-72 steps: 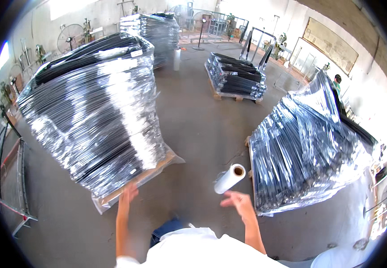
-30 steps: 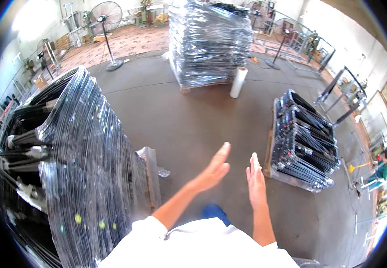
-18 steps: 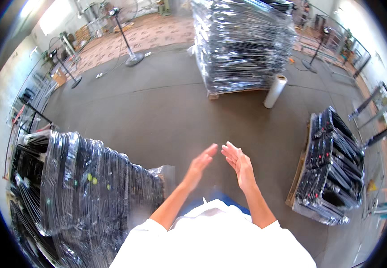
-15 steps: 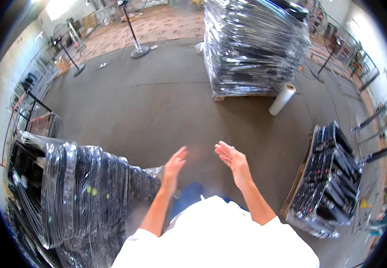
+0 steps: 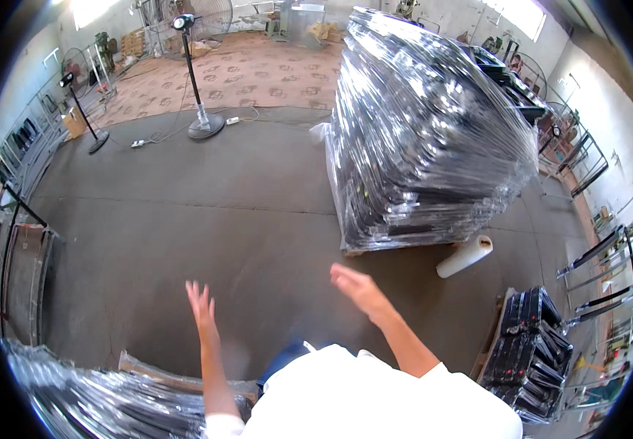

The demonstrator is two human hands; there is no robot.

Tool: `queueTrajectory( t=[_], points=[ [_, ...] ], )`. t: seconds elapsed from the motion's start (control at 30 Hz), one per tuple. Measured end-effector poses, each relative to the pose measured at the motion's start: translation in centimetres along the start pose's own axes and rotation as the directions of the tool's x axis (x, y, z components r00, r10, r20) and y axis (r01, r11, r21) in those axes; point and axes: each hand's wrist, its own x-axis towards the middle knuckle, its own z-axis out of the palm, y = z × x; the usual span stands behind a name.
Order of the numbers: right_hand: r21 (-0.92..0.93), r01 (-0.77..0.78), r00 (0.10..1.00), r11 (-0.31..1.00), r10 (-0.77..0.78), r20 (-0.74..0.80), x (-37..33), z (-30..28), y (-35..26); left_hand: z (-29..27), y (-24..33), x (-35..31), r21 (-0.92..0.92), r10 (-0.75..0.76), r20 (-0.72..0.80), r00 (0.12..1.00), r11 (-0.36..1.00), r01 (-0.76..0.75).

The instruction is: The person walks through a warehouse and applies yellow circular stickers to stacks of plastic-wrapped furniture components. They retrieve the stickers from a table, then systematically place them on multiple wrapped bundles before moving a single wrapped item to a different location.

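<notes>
My left hand [image 5: 201, 309] hangs in the air over the floor, fingers stretched out, with nothing in it. Farther right, my right hand [image 5: 359, 289] is also raised and bare, its fingers extended and blurred a little. Ahead of it stands a tall stack of dark goods wrapped in clear stretch film [image 5: 419, 146]. A white roll of film [image 5: 465, 256] leans at the foot of that stack, apart from my hand. At lower left, near my left forearm, lies another film-wrapped stack [image 5: 104, 395], partly cut off by the view's edge.
A pallet of black parts [image 5: 528, 336] sits at lower right, beside black metal frames [image 5: 598, 267]. Pedestal fans [image 5: 198, 80] with floor cables stand at far left, before a patterned floor covering [image 5: 258, 77]. A metal-framed cart [image 5: 25, 278] is on the left.
The view has shifted so that the tall wrapped stack looks nearer and larger. My hands have spread farther apart, the left one swinging left. The lower-left stack has slid down the view.
</notes>
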Motion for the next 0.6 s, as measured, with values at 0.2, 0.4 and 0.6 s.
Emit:
queueTrajectory(
  t=[0.2,0.4,0.6],
  points=[
    [0.192,0.316,0.928,0.929,-0.260,-0.266,18.9,-2.4,-6.7,18.4,6.1,22.1,-0.047,0.204,0.422,0.883,0.978,-0.204],
    [0.136,0.516,0.853,0.846,-0.494,-0.167,42.9,1.5,-5.5,27.5,-3.3,38.7,0.065,0.024,0.618,0.786,0.995,-0.082],
    [0.260,0.157,0.987,0.953,-0.164,0.004,62.4,-4.0,-16.0,17.4,2.8,61.6,0.123,-0.032,0.267,0.963,0.992,-0.001]
  ],
)
